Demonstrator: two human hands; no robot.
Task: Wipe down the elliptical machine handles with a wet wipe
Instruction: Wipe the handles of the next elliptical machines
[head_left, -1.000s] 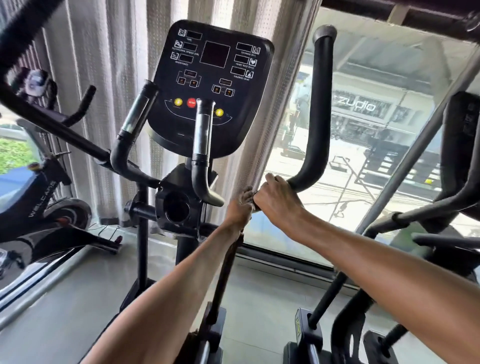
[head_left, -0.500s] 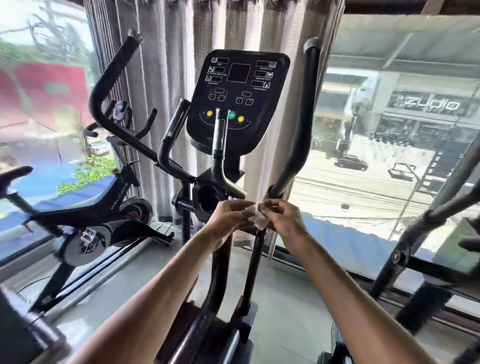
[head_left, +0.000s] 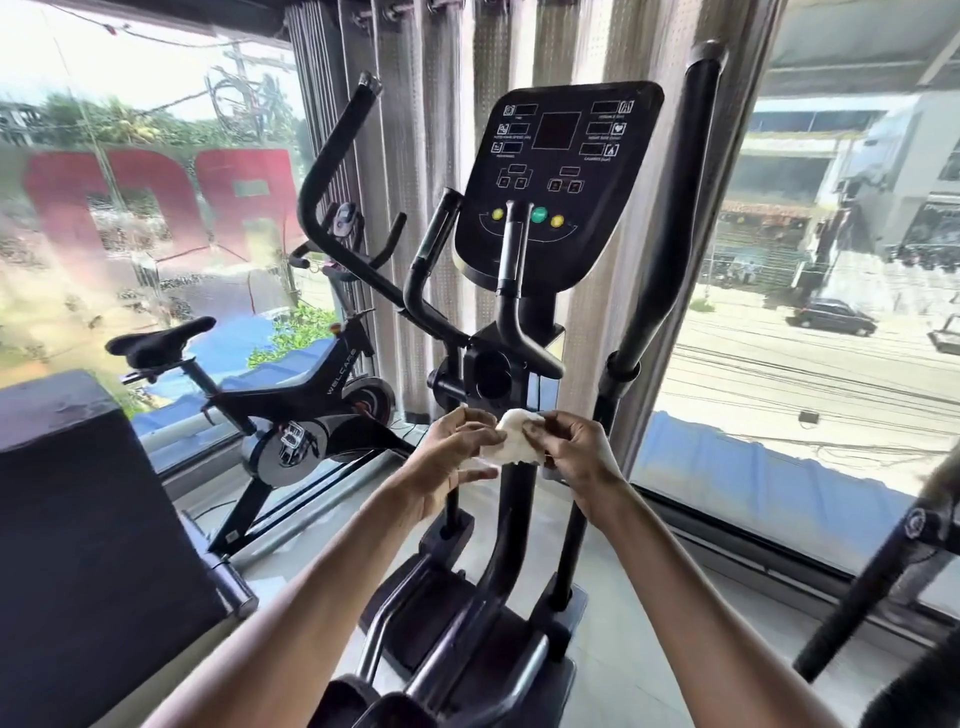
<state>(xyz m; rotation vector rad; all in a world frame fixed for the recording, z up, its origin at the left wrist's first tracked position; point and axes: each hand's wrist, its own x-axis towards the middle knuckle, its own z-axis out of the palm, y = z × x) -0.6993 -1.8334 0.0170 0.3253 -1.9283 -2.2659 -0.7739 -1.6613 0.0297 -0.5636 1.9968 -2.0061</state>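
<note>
A crumpled white wet wipe (head_left: 511, 436) is pinched between the left hand (head_left: 452, 457) and the right hand (head_left: 574, 452), low and central. The tall black curved left handle (head_left: 317, 171) and the tall black right handle (head_left: 675, 234) rise above it, untouched.

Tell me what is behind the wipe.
Behind the wipe stands the elliptical's black post. The left hand and right hand pinch the wipe; the post there is hidden.

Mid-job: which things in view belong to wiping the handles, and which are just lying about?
Job: wipe, pinched between left hand and right hand; left long handle; right long handle; left short handle; right short handle.
Not job: console; spin bike; curtain; black box.
</note>
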